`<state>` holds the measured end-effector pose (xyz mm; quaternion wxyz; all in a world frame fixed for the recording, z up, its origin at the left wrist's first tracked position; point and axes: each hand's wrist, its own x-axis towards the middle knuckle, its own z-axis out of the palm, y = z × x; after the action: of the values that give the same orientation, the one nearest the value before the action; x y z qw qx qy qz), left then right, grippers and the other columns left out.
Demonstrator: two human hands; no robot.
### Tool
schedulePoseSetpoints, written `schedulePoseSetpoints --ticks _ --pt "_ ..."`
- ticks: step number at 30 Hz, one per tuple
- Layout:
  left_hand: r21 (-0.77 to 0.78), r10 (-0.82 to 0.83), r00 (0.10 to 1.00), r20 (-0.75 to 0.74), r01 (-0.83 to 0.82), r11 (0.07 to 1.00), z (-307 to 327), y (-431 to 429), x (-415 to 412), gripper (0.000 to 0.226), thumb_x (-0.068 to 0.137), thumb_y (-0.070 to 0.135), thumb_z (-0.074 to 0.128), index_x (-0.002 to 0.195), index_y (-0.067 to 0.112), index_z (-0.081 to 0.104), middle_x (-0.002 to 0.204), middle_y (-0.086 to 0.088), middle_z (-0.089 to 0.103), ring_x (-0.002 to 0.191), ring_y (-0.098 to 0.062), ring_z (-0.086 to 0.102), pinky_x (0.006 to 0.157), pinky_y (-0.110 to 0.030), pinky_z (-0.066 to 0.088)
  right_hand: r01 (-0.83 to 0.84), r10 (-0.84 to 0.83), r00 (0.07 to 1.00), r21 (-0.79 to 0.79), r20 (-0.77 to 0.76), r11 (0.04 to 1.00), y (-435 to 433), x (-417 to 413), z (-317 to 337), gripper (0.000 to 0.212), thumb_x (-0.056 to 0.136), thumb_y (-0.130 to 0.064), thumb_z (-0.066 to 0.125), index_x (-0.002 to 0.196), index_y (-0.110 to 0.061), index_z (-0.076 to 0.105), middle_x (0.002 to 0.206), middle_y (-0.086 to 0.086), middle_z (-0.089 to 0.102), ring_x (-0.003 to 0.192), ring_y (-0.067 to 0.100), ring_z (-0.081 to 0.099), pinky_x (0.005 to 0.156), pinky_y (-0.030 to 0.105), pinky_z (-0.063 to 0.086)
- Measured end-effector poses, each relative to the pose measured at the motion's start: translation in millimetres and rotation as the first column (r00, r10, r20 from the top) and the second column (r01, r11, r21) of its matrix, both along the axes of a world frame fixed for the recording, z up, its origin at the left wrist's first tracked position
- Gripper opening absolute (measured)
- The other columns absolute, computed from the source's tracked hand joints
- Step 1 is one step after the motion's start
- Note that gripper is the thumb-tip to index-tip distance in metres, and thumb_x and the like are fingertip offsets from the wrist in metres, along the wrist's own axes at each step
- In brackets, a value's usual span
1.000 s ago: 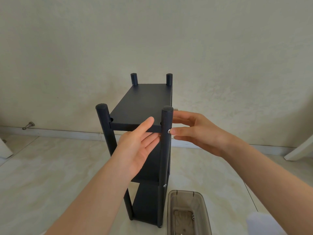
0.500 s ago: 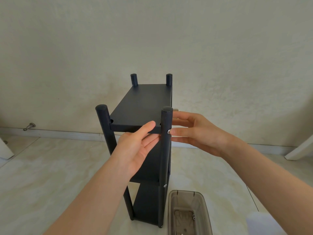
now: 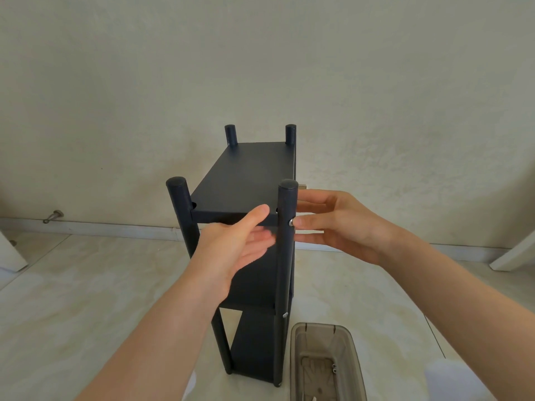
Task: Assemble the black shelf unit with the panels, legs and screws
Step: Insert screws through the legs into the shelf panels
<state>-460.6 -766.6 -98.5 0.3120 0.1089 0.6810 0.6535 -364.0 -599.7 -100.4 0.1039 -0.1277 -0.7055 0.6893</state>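
Observation:
The black shelf unit (image 3: 249,175) stands upright on the floor with four round legs and three panels. My left hand (image 3: 231,247) reaches to the front edge of the top panel, thumb against the edge and straight, blurred fingers just beneath it. My right hand (image 3: 338,224) is spread beside the near right leg (image 3: 285,256), with one straight fingertip touching a silver screw (image 3: 291,222) in that leg at top-panel height. A second silver screw (image 3: 285,315) shows lower on the same leg.
A translucent brown plastic box (image 3: 324,363) with small metal parts inside sits on the floor right of the shelf's foot. A wall stands close behind the shelf. A metal door stop (image 3: 53,216) sticks out at the skirting on the left, and a white board (image 3: 514,256) leans at right.
Both hands stay almost where they were. My left fingers have shifted slightly under the top panel, and my right fingertip remains on the screw.

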Motion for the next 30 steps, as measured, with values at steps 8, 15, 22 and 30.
schedulePoseSetpoints --ticks 8,15,22,30 --pt "-0.112 -0.094 0.122 -0.988 -0.147 0.983 9 -9 2 0.03 0.075 0.053 0.072 0.085 0.025 0.067 0.086 0.017 0.065 0.091 -0.008 0.059 0.072 -0.021 0.041 -0.033 0.032 0.999 0.012 0.036 0.999 6 -1 3 0.045 0.083 -0.001 0.072 0.123 -0.022 0.068 0.129 0.007 0.065 0.113 0.026 0.066 0.1 0.048 0.051" --pt "-0.26 -0.253 0.276 -0.927 0.01 0.965 2 12 -7 0.048 0.073 0.048 0.081 0.106 0.028 0.054 0.1 0.018 0.055 0.089 -0.003 0.055 0.077 -0.011 0.042 -0.041 0.043 0.996 -0.025 0.08 0.999 7 -4 8 0.045 0.08 0.0 0.071 0.119 -0.023 0.071 0.128 0.012 0.064 0.109 0.028 0.068 0.099 0.045 0.052" --pt "-0.243 -0.247 0.287 -0.926 0.051 0.969 5 13 -16 0.047 0.069 0.053 0.082 0.099 0.025 0.058 0.096 0.011 0.063 0.092 -0.013 0.062 0.08 -0.043 0.054 -0.063 0.069 0.992 -0.06 0.101 0.996 6 -2 9 0.044 0.082 -0.002 0.071 0.12 -0.025 0.071 0.131 0.008 0.063 0.109 0.023 0.068 0.101 0.047 0.05" --pt "-0.267 -0.259 0.234 -0.937 -0.003 0.964 2 11 -14 0.046 0.076 0.053 0.076 0.109 0.027 0.059 0.105 0.014 0.065 0.096 -0.01 0.064 0.084 -0.032 0.055 -0.056 0.064 0.995 -0.108 0.072 0.993 5 2 9 0.05 0.087 0.007 0.056 0.121 -0.026 0.07 0.128 0.006 0.066 0.112 0.028 0.067 0.103 0.05 0.049"
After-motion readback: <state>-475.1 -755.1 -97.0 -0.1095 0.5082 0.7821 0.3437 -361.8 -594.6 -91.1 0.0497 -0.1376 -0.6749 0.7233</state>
